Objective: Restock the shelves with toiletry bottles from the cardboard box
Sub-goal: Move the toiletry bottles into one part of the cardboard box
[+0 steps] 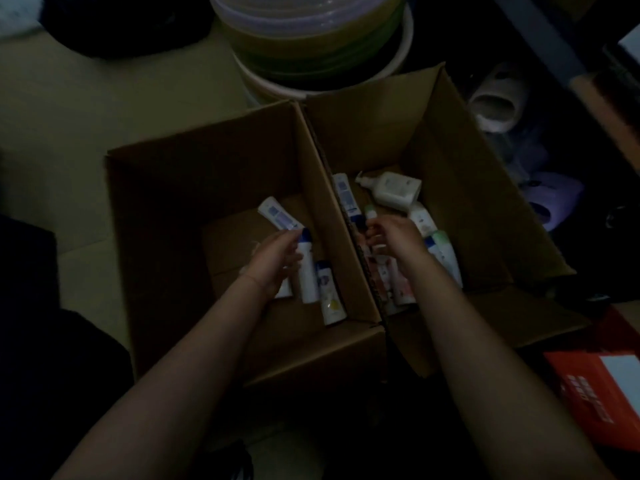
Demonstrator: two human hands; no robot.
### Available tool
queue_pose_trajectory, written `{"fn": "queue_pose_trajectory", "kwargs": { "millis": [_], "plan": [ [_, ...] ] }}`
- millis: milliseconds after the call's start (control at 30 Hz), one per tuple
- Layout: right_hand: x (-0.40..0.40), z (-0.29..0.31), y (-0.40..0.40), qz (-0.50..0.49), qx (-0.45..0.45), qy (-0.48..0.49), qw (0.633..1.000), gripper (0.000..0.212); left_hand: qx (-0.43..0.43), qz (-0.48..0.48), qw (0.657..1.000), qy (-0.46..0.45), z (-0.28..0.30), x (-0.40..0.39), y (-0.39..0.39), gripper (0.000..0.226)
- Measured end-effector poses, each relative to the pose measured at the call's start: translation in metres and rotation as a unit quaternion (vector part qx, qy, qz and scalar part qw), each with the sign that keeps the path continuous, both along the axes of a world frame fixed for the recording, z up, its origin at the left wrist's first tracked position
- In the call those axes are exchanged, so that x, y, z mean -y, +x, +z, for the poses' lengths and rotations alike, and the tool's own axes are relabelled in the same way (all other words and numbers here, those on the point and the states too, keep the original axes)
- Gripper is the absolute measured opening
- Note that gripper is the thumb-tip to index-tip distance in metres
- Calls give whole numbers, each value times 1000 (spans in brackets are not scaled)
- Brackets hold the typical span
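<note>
- Two open cardboard boxes side by side on the floor: left box (166, 188) and right box (460, 174), sharing a middle wall.
- White toiletry bottles lying flat in both; fewer in the left, a fuller pile in the right.
- Left hand (277, 261) inside the left box, fingers curled round a white bottle with a dark blue cap (306, 268).
- Just right of it, a second white bottle (329, 296); farther off, a tube-shaped bottle (277, 214) lying tilted.
- Right hand (391, 237) inside the right box, pinching a small green-capped bottle (370, 212) by its top.
- Pump bottle (394, 190) lying on its side at the far end of the right box.
- Stacked plastic basins (311, 39) beyond the boxes.
- Red carton (595, 393) near right; pale slippers (498, 98) far right.
- Dim lighting, labels unreadable.
</note>
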State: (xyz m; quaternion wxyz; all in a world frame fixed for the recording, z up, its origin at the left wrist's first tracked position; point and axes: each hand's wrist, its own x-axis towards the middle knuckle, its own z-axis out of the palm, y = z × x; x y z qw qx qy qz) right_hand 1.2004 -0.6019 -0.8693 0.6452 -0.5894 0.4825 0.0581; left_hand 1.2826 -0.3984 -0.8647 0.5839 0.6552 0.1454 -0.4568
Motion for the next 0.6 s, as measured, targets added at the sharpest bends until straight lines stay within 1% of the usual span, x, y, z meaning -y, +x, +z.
{"fn": "queue_pose_trajectory", "kwargs": {
  "millis": [33, 67, 133, 167, 200, 300, 333, 400, 467, 533, 600],
  "plan": [
    [3, -7, -3, -18, -20, 12, 1000, 20, 4, -14, 1000, -23, 2, 10, -4, 36],
    [6, -15, -8, -36, -37, 24, 998, 20, 11, -37, 998, -44, 4, 21, -9, 45],
    [14, -28, -17, -45, -77, 29, 996, 18, 22, -75, 995, -62, 7, 43, -21, 80],
    [18, -35, -21, -42, -96, 31, 994, 19, 29, -83, 994, -63, 8, 53, -27, 89],
    [20, -41, -24, -45, -110, 37, 992, 23, 40, -84, 994, -56, 7, 60, -30, 90],
    [25, -58, -30, -24, -152, 24, 988, 32, 66, -77, 993, -53, -1, 65, -29, 82],
    [24, -60, -31, -14, -170, 26, 985, 41, 71, -82, 992, -61, -2, 63, -27, 80],
    [15, -66, -32, -6, -194, 77, 978, 57, 75, -98, 989, -81, -4, 56, -22, 79],
    [2, -69, -34, -13, -188, 132, 973, 60, 79, -108, 988, -80, -3, 53, -21, 83],
    [-10, -75, -36, -62, -169, 185, 966, 64, 87, -107, 988, -71, -3, 55, -21, 86],
    [-14, -87, -40, -86, -148, 210, 963, 78, 95, -106, 987, -71, -6, 56, -22, 77]
  ]
}}
